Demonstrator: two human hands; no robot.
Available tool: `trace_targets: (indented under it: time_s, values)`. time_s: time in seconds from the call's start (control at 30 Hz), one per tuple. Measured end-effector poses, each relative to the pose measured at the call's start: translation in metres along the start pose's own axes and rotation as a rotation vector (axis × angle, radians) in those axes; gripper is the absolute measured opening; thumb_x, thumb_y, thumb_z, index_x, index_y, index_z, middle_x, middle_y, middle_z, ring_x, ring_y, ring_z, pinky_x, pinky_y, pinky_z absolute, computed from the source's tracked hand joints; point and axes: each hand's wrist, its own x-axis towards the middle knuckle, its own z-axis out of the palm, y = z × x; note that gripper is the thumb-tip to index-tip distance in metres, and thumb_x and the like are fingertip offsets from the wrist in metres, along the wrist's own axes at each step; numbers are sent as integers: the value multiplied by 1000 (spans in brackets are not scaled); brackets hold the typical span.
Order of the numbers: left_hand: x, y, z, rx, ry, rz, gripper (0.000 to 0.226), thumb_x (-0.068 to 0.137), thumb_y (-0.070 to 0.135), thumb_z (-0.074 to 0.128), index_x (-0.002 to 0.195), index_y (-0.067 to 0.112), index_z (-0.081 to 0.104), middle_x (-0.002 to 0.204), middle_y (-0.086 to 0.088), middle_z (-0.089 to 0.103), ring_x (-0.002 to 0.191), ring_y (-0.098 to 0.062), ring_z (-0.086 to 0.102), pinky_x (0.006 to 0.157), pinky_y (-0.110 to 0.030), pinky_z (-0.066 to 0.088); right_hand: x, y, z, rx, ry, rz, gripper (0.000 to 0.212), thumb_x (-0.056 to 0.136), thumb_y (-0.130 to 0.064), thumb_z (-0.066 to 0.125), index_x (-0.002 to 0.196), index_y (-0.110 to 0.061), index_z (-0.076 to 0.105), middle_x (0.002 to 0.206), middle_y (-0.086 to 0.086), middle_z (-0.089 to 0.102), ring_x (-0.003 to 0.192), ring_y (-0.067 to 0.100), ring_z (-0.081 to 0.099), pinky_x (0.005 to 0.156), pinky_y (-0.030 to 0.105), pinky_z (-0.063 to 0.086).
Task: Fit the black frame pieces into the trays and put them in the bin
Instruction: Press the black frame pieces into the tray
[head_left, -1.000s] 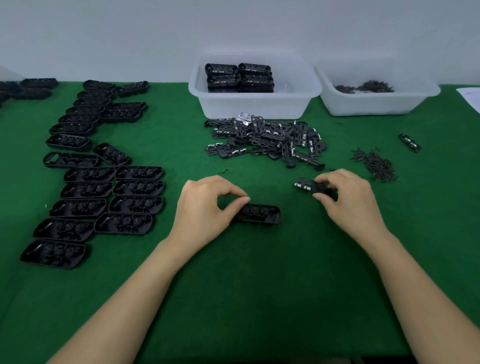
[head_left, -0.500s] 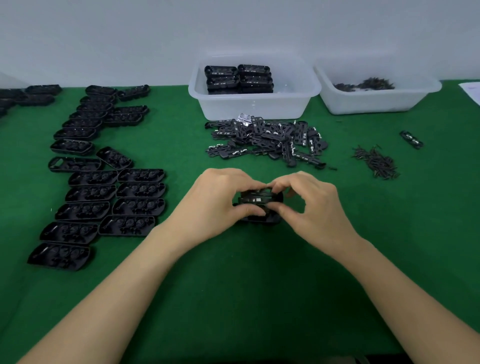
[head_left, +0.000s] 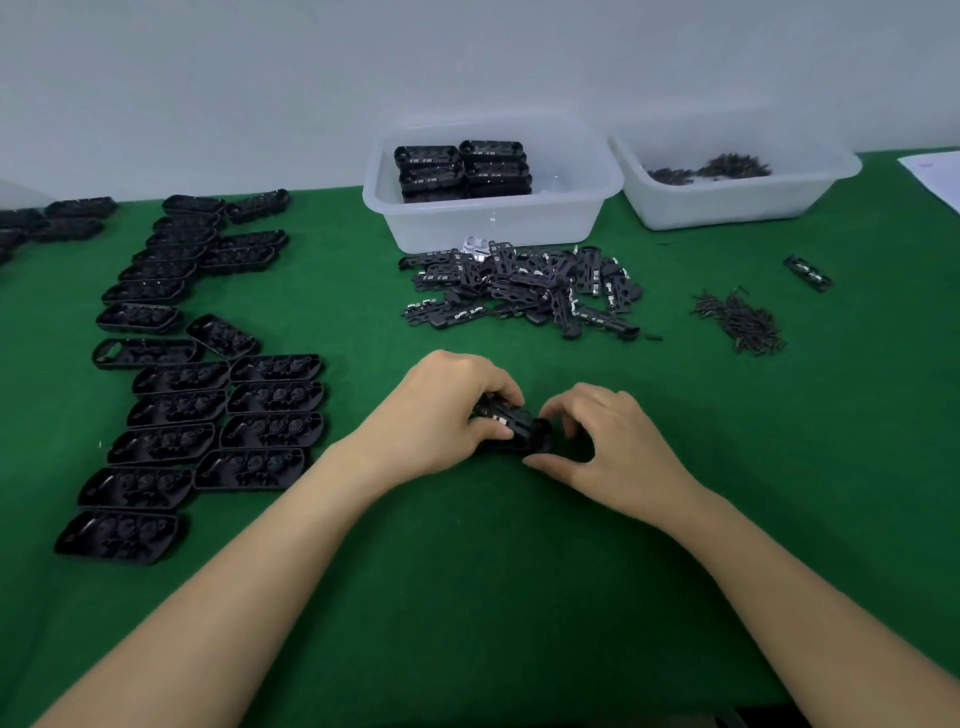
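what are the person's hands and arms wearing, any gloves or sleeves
Nothing is worn. The left hand and right hand are bare, with no gloves, rings or watch visible. Both forearms are bare as far as the frame's bottom edge, with no sleeves in view.

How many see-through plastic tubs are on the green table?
2. One clear plastic tub stands at the back middle, holding stacked black trays. The other clear tub stands to its right, holding small dark bits. None looks hidden.

Black trays (head_left: 171, 405), green tablecloth (head_left: 467, 597), translucent-white bin (head_left: 493, 228)
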Motion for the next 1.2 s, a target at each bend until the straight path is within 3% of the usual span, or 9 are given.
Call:
trace_targets:
  time_s: [0.2,0.37,0.53,0.7,0.8,0.93,1.2]
  values:
    - [11,4,-3,156,-72,7,26,77,23,74,102,26,69,99,6,70,96,-16,60,84,-32,46,2,1,3,19,8,11,39,75,-50,66,98,-20,58,71,-14,39,70,7,40,67,27,27]
    - [16,5,-3,234,-118,26,29,76,27,74,104,31,68,98,6,70,98,-17,58,82,-36,48,2,0,5,66,14,29,35,74,-46,69,94,-20,58,66,-15,37,64,-3,35,65,27,25]
    - [7,-1,4,147,3,-9,30,71,36,77,100,35,71,94,10,72,91,-15,63,79,-32,49,1,0,5,74,10,42,35,74,-47,67,95,-22,56,67,-15,38,65,-2,35,66,26,26]
    - [-17,-12,22,-96,157,-51,37,66,38,81,101,30,72,97,11,72,89,-9,67,92,-35,44,1,-1,5,80,3,37,31,75,-43,67,93,-23,54,67,-14,39,66,-1,38,69,28,31]
    - [-31,-22,29,-57,241,-38,47,67,46,77,110,30,67,111,14,67,102,-5,61,95,-34,36,0,-2,5,82,0,33,31,75,-43,67,95,-22,55,67,-13,41,67,4,42,73,29,36]
    - [-49,-30,33,152,411,33,24,75,42,71,94,28,72,96,14,67,93,-12,61,82,-30,27,1,-1,6,73,1,19,30,75,-45,66,93,-24,53,66,-13,41,67,6,44,75,30,39]
    - [-50,-26,46,163,421,95,19,79,31,67,96,28,74,91,10,64,93,-17,60,79,-35,27,0,-2,6,74,22,15,31,76,-43,67,94,-22,54,69,-11,46,71,11,48,77,31,39]
